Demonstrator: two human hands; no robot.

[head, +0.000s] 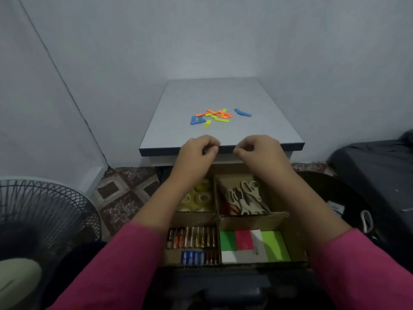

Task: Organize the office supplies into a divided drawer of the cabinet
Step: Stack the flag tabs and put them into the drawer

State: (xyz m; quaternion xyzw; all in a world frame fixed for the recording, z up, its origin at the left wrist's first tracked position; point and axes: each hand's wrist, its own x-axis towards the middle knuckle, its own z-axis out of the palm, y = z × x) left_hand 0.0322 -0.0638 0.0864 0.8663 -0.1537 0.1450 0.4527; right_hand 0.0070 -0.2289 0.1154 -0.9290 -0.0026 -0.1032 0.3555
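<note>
Grey-topped cabinet [178, 135] against pale wall, coloured strips [218, 116] scattered mid-top with long axes every way, just beyond both hands at its front edge, left hand [199, 148] slightly nearer, right hand [257, 148] alongside, fingers curled and seemingly empty, divided drawer [218, 220] open beneath.

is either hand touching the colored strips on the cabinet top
Apart. The head view shows bare gray cabinet top between the pile of colored strips and both the left hand and right hand, which sit curled at the front edge.
</note>
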